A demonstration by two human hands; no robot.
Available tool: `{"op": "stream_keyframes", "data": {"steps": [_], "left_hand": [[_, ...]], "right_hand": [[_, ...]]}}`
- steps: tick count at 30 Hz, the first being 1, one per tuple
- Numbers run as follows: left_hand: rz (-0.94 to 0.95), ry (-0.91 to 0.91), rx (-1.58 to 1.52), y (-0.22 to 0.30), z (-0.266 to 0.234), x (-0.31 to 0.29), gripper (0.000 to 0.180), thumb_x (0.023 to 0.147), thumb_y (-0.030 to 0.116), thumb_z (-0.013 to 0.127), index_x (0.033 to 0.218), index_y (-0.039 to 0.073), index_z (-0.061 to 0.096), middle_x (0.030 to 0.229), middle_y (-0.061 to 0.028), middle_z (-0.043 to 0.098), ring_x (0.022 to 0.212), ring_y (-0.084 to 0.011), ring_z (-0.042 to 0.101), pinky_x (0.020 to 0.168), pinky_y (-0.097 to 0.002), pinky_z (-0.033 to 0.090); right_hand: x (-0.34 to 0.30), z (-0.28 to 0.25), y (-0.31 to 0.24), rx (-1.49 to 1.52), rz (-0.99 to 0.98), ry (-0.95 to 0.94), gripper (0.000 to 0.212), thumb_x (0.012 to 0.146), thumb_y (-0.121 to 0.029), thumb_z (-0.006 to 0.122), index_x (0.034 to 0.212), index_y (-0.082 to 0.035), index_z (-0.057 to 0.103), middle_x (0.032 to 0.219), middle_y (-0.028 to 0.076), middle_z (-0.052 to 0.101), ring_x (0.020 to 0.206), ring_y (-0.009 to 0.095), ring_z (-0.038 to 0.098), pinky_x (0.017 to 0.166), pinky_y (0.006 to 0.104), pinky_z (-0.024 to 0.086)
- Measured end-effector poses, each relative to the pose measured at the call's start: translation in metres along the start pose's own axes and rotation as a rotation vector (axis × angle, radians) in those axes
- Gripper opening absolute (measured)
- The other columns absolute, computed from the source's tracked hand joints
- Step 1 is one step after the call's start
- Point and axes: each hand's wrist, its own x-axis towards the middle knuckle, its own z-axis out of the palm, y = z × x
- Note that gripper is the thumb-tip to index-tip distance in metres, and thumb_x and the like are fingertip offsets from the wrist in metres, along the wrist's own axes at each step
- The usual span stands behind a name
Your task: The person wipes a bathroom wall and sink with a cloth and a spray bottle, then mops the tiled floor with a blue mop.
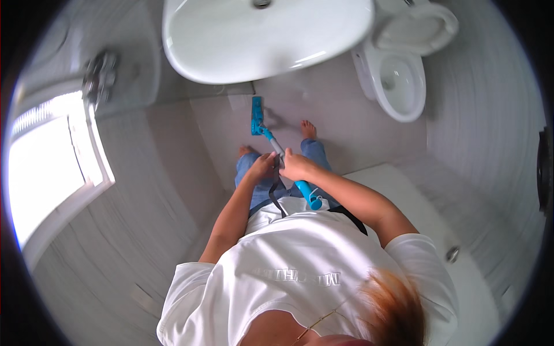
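Note:
A flat mop [277, 146] with a blue head, grey pole section and blue grip end slants across the front of my body. Its head lies on the floor just ahead of my feet. My right hand [297, 166] wraps round the pole, with the blue grip sticking out behind it toward my waist. Close beside the pole, my left hand [262, 167] is closed, its fingers by a black strap [274, 193] that hangs down at my waist. Whether those fingers grip the strap, the pole or both is hidden.
A white washbasin [268, 43] juts out above the floor ahead. To its right stands a white toilet [398, 86] with its lid up. A bright window [49, 167] is on the left. Behind me to the right is a white raised ledge with a metal fitting [452, 254].

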Motion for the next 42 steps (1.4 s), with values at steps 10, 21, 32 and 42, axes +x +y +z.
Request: {"op": "stream_keyframes", "data": {"steps": [10,21,32,42], "left_hand": [[0.328,-0.013,-0.952,-0.042,0.078,0.036,0.029,0.089,0.025,0.075,0.104,0.003,0.064,0.085,-0.0059,0.062,0.069,-0.016,0.061,0.06,-0.0344,0.051],[0.253,-0.101,-1.01,-0.022,0.142,0.087,0.044,0.093,0.032,0.07,0.118,-0.003,0.061,0.1,-0.014,0.067,0.089,-0.0249,0.067,0.074,-0.0429,0.053],[0.196,0.145,-1.489,-0.023,0.181,0.227,0.052,0.09,0.048,0.069,0.113,0.002,0.06,0.096,-0.0143,0.065,0.077,-0.0271,0.067,0.069,-0.0435,0.055],[0.193,0.34,-2.073,0.034,0.317,0.355,0.033,0.09,0.029,0.073,0.088,0.005,0.05,0.063,-0.0054,0.053,0.046,-0.017,0.054,0.036,-0.0349,0.042]], "right_hand": [[-0.058,-0.061,-0.03,0.479,0.451,-0.462,0.09,0.094,-0.047,0.066,0.157,-0.011,0.014,0.131,0.028,0.048,0.07,0.027,0.068,0.048,0.0369,0.057],[-0.077,-0.102,0.018,-0.298,0.447,-0.392,0.087,0.091,-0.007,0.064,0.159,-0.007,0.008,0.096,0.02,0.064,0.05,0.021,0.061,0.041,0.0369,0.051],[-0.063,-0.119,0.143,-0.645,0.071,-0.195,0.044,0.096,-0.028,0.061,0.132,-0.005,0.051,0.092,0.03,0.068,0.091,0.049,0.066,0.076,0.0526,0.051],[-0.142,-0.27,0.288,-0.88,0.064,-0.22,0.047,0.096,-0.026,0.062,0.136,-0.004,0.05,0.082,0.025,0.067,0.075,0.044,0.067,0.066,0.0484,0.051]]}}
